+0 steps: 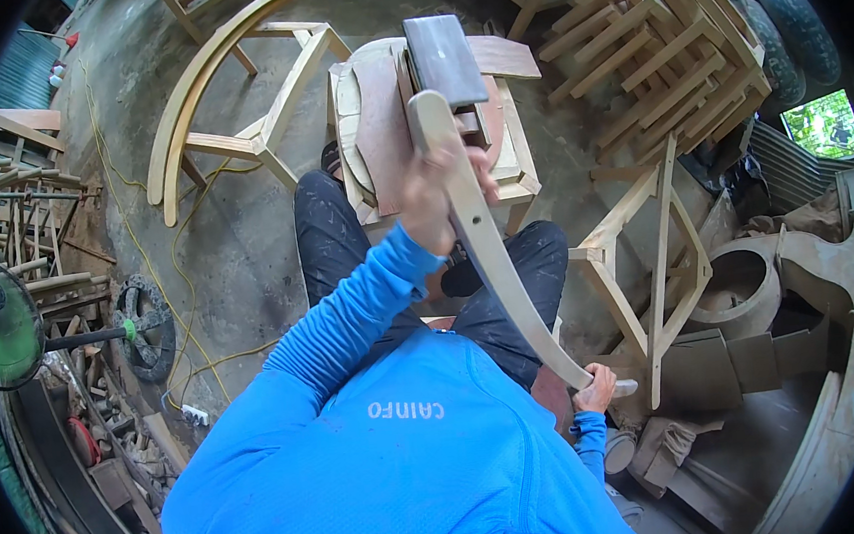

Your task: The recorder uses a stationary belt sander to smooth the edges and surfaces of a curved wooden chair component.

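Observation:
A long curved wooden piece (499,251), with a small dark hole near its middle, slants across in front of my body. Round its upper part are the fingers of my left hand (441,188), slightly blurred. My right hand (594,390) grips its lower end, beside my right hip. The piece's rounded top reaches a grey rectangular block (446,60), though I cannot tell whether they touch. Behind the block, thin wooden boards (382,120) lie on a low wooden frame (521,187) between my knees.
Wooden frames stand on the left (271,129) and right (601,253). Curved strips (220,57) lean at the left one. Stacked frames (666,47) rise at far right. A yellow cord (127,220) crosses the concrete floor. Wheels (146,324) and wood scraps line the left side.

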A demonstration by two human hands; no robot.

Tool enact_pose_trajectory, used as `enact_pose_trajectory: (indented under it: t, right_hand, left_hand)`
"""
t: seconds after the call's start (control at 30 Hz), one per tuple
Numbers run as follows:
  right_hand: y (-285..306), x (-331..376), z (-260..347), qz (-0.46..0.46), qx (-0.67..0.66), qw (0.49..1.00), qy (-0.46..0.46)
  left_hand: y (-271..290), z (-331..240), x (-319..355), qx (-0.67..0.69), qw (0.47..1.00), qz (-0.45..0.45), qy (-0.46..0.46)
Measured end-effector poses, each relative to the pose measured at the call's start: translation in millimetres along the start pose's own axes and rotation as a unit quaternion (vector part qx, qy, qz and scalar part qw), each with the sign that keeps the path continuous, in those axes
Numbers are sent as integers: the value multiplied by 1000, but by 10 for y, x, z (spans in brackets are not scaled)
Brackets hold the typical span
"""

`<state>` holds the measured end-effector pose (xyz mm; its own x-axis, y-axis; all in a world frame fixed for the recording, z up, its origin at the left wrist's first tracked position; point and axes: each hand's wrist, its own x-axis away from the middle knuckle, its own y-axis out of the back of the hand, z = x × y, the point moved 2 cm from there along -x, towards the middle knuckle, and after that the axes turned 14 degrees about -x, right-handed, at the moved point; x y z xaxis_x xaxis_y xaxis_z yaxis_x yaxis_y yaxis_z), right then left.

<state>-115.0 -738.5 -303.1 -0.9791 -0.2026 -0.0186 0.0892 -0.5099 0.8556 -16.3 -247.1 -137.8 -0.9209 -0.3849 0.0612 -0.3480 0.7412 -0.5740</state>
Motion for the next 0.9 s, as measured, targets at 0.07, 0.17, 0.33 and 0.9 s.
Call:
enact_pose_trajectory:
  t: [0.07, 0.17, 0.33, 0.9]
  right_hand:
    - [154, -43, 249, -66, 14, 998, 15]
    - [634, -123, 948, -177, 56, 977, 105]
    - [564, 20, 1463, 15, -399, 901, -172]
    - [555, -2045, 3151, -151, -674, 672, 268]
  left_hand:
    - [3, 230, 29, -35, 997, -13, 74]
    - [48, 401, -102, 72, 988, -88, 107]
    - [-15, 275, -467, 159, 976, -106, 101]
    - [141, -156, -1720, -611, 656, -180, -405]
